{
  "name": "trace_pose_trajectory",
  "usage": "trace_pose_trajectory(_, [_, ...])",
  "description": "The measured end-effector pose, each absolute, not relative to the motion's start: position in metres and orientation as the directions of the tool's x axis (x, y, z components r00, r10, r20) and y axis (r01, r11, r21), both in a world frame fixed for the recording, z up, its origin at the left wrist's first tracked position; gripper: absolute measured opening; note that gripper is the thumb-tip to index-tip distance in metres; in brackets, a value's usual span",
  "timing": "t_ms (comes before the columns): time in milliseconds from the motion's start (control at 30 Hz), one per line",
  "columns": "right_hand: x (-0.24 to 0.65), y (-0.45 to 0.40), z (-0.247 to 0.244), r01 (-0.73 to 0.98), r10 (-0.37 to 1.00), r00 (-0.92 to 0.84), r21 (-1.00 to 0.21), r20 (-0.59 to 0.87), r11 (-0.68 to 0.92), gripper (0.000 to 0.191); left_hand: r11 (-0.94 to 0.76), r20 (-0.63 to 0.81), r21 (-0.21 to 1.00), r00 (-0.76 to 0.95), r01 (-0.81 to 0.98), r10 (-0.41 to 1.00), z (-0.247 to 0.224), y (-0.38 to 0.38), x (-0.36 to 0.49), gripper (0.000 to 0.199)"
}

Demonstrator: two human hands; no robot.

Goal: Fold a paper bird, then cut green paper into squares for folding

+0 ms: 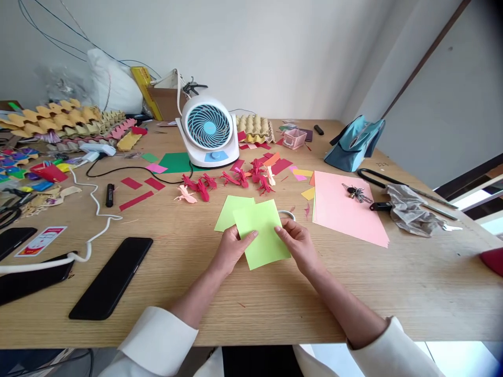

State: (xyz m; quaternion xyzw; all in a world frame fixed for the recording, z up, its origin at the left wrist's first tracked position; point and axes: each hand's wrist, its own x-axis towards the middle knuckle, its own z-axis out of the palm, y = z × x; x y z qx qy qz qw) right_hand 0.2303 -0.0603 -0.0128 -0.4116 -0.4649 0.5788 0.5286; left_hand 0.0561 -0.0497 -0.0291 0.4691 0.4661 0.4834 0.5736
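Observation:
Both my hands hold a light green sheet of paper (265,235) above the near middle of the table. My left hand (230,248) pinches its left edge, thumb on top and the other fingers hidden beneath. My right hand (298,243) grips the right edge in the same way. Just behind my right fingers shows a pale grey loop (290,213); I cannot tell whether it is held or lies on the table. Another light green piece of paper (231,208) lies beyond the sheet. Several folded red paper figures (239,179) stand farther back.
A white fan (210,131) stands at the back. Pink sheets (346,214) with keys (357,193) on them lie right, near a blue bag (356,144). At left are a black phone (112,277), a marker (110,195), a white cord (94,201) and egg trays (58,118).

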Motion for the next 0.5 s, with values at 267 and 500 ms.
trace_pose_trajectory(267, [0.2296, -0.0577, -0.0145, -0.205, 0.998, -0.061, -0.978, 0.033, 0.020, 0.032, 0.013, -0.035, 0.993, 0.184, 0.119, 0.982, -0.0245, -0.0575, 0.0497, 0.035])
trace_pose_trajectory(500, [0.2295, -0.0582, -0.0153, -0.238, 0.998, -0.052, -0.971, 0.021, 0.008, 0.029, -0.002, -0.016, 0.997, 0.230, 0.078, 0.973, -0.0295, -0.0568, 0.0496, 0.042])
